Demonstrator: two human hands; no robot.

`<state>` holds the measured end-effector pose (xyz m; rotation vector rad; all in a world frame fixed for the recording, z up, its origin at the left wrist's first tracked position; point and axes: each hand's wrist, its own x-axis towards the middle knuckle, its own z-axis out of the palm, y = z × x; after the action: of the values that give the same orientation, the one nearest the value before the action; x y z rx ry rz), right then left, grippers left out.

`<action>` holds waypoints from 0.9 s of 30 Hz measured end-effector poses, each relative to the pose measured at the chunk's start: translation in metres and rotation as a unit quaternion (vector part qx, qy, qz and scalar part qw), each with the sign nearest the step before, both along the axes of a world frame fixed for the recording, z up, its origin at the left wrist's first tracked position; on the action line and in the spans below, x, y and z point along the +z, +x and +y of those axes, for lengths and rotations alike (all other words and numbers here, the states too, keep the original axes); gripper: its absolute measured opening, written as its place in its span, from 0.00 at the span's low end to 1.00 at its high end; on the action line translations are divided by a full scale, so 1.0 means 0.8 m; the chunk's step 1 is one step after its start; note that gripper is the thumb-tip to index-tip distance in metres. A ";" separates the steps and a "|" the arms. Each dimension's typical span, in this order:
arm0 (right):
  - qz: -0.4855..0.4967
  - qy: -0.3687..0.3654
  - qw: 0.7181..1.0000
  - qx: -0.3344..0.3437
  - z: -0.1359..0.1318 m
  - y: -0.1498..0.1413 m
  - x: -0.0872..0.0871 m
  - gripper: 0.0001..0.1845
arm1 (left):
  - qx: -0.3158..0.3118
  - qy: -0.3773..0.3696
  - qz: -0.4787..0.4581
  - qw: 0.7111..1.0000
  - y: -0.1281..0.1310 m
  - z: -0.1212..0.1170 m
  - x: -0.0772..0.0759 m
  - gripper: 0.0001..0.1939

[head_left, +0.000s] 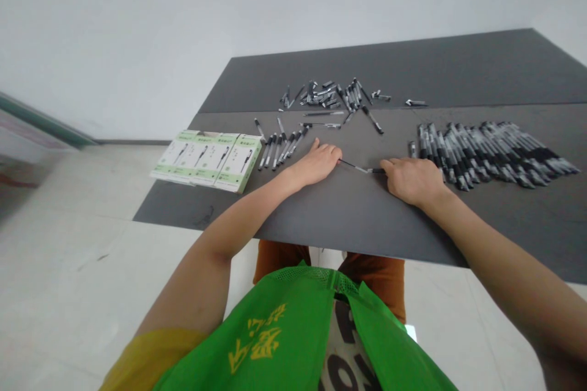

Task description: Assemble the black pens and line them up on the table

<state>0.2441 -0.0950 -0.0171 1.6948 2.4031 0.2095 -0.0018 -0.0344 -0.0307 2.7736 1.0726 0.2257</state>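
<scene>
Between my two hands, just above or on the dark tabletop, a thin dark pen refill lines up end to end with a black-gripped pen barrel. My left hand has its fingers closed on the refill's far end. In my right hand is the barrel, mostly hidden under the fingers. Whether the refill's tip sits inside the barrel is too small to tell. Close to my right hand lies a long row of capped black pens. Beside my left hand are several clear pen barrels.
At the left edge of the grey table lie white and green pen boxes, side by side. Toward the back is a loose heap of caps and pen parts. A seam crosses the table; a white wall stands behind it.
</scene>
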 end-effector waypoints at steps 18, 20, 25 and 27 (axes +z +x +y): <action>0.000 0.022 0.999 -0.027 -0.011 -0.006 -0.001 0.20 | -0.014 -0.019 -0.031 0.999 -0.006 0.006 -0.008 0.13; -0.002 0.017 0.999 -0.028 -0.011 -0.007 0.001 0.20 | -0.009 -0.020 -0.026 0.999 -0.005 0.006 -0.007 0.14; 0.004 0.014 1.000 -0.023 -0.011 -0.007 0.001 0.21 | -0.007 -0.019 -0.027 0.999 -0.004 0.004 -0.007 0.16; 0.005 0.015 1.000 -0.027 -0.011 -0.007 0.000 0.21 | -0.003 -0.013 -0.031 0.999 -0.005 0.004 -0.009 0.17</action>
<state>0.2382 -0.1038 -0.0174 1.7761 2.3680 0.2304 -0.0055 -0.0311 -0.0375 2.7277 1.0441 0.2937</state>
